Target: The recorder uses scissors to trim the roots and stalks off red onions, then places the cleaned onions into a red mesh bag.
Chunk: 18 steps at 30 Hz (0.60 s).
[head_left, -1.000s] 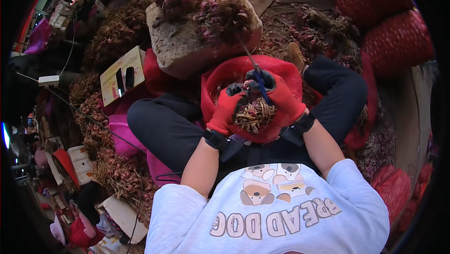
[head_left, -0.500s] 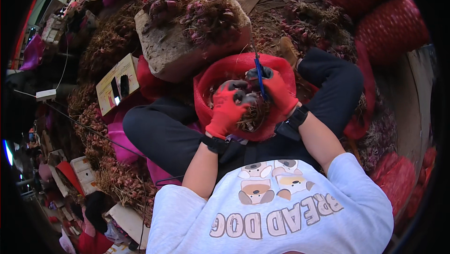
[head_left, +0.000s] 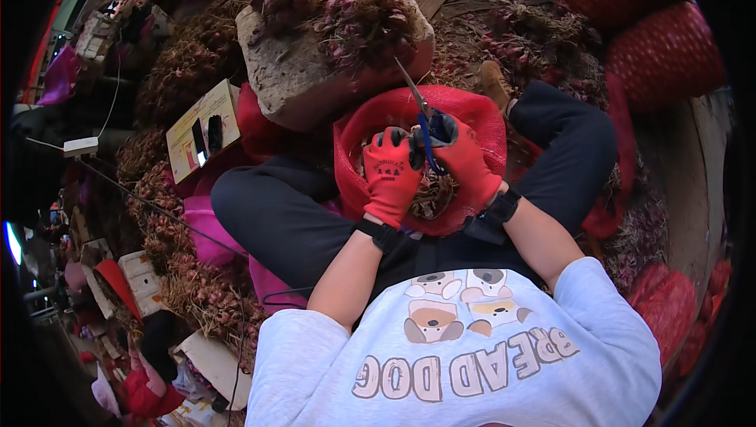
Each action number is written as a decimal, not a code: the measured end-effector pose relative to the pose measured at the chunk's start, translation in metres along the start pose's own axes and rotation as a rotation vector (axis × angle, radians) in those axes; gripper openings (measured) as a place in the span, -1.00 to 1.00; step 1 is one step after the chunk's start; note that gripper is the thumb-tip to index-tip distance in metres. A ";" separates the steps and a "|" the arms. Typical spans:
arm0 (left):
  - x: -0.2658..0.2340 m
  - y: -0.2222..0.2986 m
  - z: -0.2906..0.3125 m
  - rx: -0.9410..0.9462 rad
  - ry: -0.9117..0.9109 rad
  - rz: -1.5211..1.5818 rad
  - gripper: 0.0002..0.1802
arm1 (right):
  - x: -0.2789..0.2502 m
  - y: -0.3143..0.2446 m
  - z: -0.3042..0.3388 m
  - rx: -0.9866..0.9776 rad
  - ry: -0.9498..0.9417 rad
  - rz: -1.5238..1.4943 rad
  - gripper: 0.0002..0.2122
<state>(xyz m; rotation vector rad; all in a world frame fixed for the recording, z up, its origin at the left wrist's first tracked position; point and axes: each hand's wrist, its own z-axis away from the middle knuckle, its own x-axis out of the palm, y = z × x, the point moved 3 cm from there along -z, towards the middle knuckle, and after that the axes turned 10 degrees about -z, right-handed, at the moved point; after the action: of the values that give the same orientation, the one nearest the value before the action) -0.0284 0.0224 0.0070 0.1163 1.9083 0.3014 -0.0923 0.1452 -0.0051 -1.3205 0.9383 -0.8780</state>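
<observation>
In my right hand (head_left: 466, 157), gloved in red with dark fingertips, I grip a pair of scissors (head_left: 424, 116) with blue handles. Their metal blades point up and away, toward the foam block. Close beside it, my left hand (head_left: 390, 179), in a matching glove, has its back turned up and its fingers curled; whatever they hold is hidden. Both hands are over the mouth of a red mesh bag (head_left: 488, 108) between my legs. Dry stalks and roots (head_left: 433, 194) show inside it. Bunches of shallots (head_left: 366, 25) lie on the pale foam block (head_left: 287, 80) just beyond.
Full red mesh sacks (head_left: 665, 57) stand at the far right. Heaped shallots (head_left: 189, 285) line the left side, near a cardboard box (head_left: 224, 131) with a phone (head_left: 200, 142) on it. A cable (head_left: 157, 210) runs across the left. People sit at lower left.
My left hand has rolled so its back faces up, fingers curled in. The scissors have swung from nearly upright to tilting left, their blades now plainly visible.
</observation>
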 end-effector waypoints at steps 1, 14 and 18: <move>0.001 -0.002 0.000 -0.031 -0.004 0.043 -0.81 | 0.000 0.002 0.000 0.008 -0.001 -0.033 -0.71; 0.013 -0.031 -0.006 -0.495 -0.278 1.489 -0.70 | -0.010 -0.001 -0.005 0.344 -0.192 -0.797 -0.74; 0.017 -0.030 -0.003 -0.315 -0.362 1.235 -0.72 | -0.009 -0.001 -0.008 0.277 -0.271 -0.684 -0.75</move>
<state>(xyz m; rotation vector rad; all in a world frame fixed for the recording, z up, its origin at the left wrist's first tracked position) -0.0347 -0.0034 -0.0153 1.0634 1.1953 1.2887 -0.1033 0.1507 -0.0036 -1.4849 0.1255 -1.2511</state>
